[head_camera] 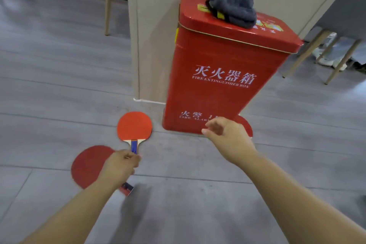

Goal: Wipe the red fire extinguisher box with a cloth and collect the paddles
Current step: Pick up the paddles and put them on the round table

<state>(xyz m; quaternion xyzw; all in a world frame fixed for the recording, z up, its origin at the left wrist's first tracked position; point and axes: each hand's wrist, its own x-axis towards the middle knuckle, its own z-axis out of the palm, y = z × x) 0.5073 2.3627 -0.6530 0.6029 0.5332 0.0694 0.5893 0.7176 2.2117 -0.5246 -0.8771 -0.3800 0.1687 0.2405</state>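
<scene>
The red fire extinguisher box [217,89] stands upright on the grey plank floor [198,194], its back against a beige pillar [154,25]. It is a tall metal box with rounded corners, a glossy lipped lid with a thin gold edge, and white Chinese characters above the words "FIRE EXTINGUISHER BOX" on its front; more white lettering runs near its base, and yellow labels show on the lid. A dark grey cloth [235,6] lies crumpled on the rear of the lid, partly covering one label. The left hand [118,166] grips the handle of a bright red paddle [134,126], whose round face points away toward the box and whose pale wooden neck carries a blue strip; whether it is clear of the floor I cannot tell. A darker red paddle [89,164] lies flat on the floor beneath that hand and forearm, its handle end peeking out near the wrist. The right hand [227,136] is stretched out low in front of the box's base, fingers loosely curled and holding nothing. Behind it, a third paddle [246,125] shows a red edge at the box's lower right corner.
</scene>
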